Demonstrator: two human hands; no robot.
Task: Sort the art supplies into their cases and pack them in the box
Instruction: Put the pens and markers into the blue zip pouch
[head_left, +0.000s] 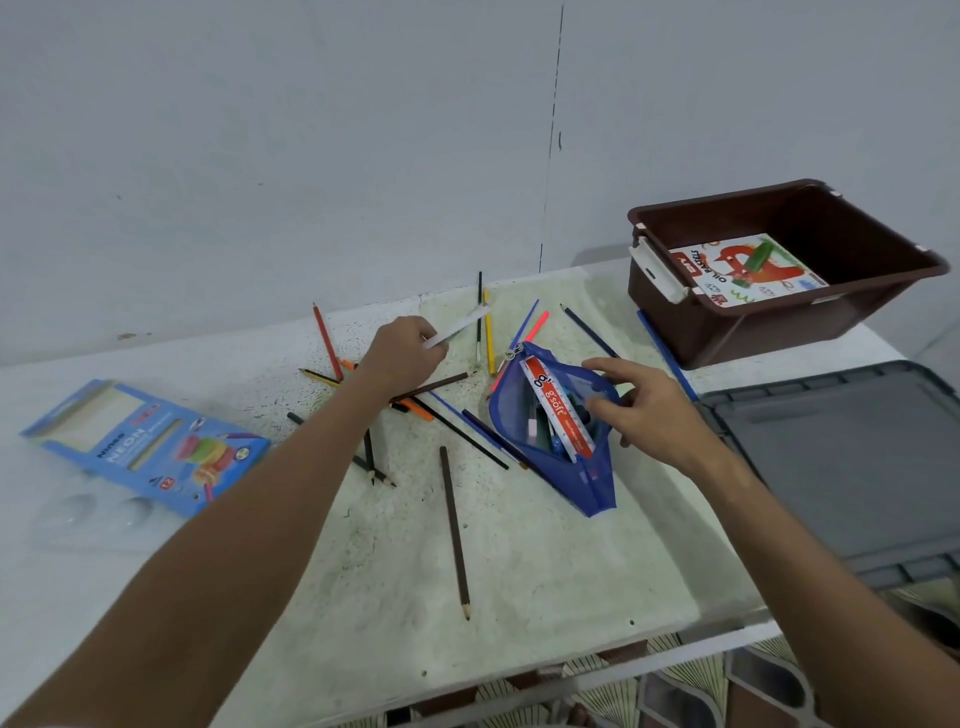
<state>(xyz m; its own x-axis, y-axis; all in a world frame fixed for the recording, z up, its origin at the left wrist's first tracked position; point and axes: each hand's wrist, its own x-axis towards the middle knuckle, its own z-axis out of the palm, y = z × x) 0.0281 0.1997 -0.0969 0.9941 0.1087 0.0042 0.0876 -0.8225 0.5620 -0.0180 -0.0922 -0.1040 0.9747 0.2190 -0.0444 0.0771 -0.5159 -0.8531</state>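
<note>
Pinching a white pencil (457, 326) between thumb and curled fingers, my left hand (404, 353) sits over the scatter of coloured pencils at the far middle of the table (545, 561); the white one angles up and to the right, its far end lifted clear of the surface. My right hand (647, 410) rests at the right edge of the blue mesh pencil case (558, 431), fingers bent round the rim of its open mouth, holding the case spread. Inside the case I can see a red-and-white ruler (558, 413) lying diagonally along with several pens or markers, though the mesh and the angle leave me unsure exactly what they are.

Loose pencils lie around the left hand: a red pencil (327, 340) to its left, a yellow pencil (489, 332) just beyond the case, an orange one under the wrist, and dark blue ones beside the case. A long brown pencil (454, 530) lies alone nearer to me, well apart from the rest. Far left, a blue neon pencil box (145, 447) lies flat, with a clear plastic palette (93, 514) just in front of it.

At the far right stands the brown storage box (779, 322), open, with an oil pastels box (748, 270) lying on its bottom. Its grey lid (841, 467) lies flat beside my right forearm.
</note>
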